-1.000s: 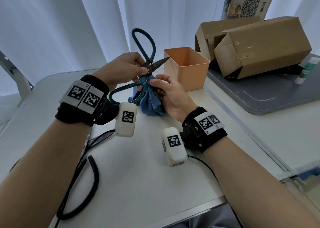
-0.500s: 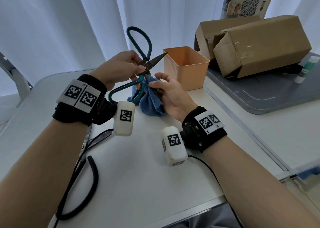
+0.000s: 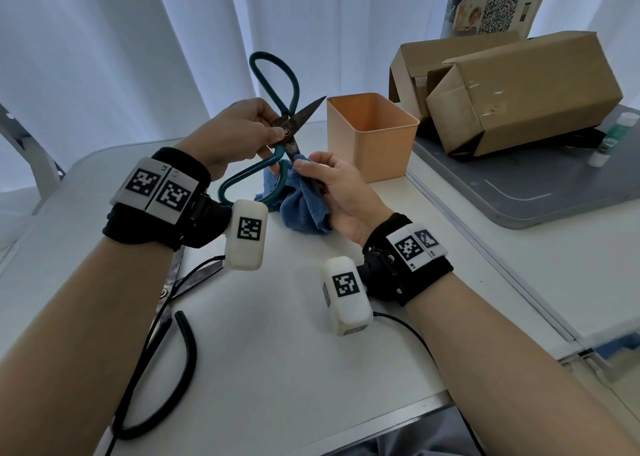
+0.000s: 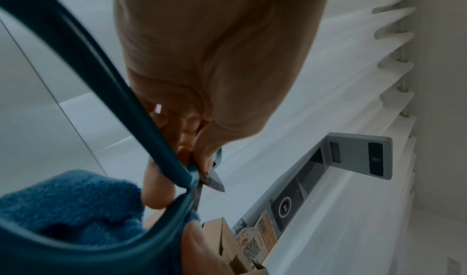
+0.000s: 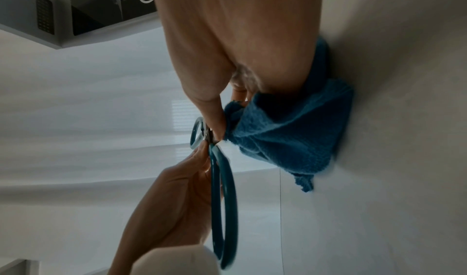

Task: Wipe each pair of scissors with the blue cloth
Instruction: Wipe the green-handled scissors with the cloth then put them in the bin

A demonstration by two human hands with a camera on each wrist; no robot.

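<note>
The teal-handled scissors (image 3: pixel 280 133) are held up over the white desk (image 3: pixel 277 351), blades splayed wide: one dark, rust-flecked blade points up and right toward the orange bin (image 3: pixel 372 137), the other runs down into the blue cloth (image 3: pixel 301 203). The left hand (image 3: pixel 235 133) grips them at the pivot, thumb and fingers pinched on the metal just where the handles meet the blades, with one big loop standing up behind and the other sweeping down toward the left wrist. The right hand (image 3: pixel 341 192) has the cloth bunched in its palm, thumb and fingers pinching the folds round the lower blade; the rest of the cloth hangs down to the desk. These look like all-metal shears, so probably weighty and quite rigid, with the long loops pulling the balance toward the handle end; a hold at the pivot, as now, seems the sensible place, since it steadies both halves and stops the blades swinging shut on the wiping fingers. The coated loops would likely be the safest alternative hold. The cloth is soft, thick terry, limp and easily bunched, and should give some padding over the edge, though a thin fold could let the point through. A second pair of scissors (image 3: pixel 180 282) lies partly hidden under the left forearm.
</note>
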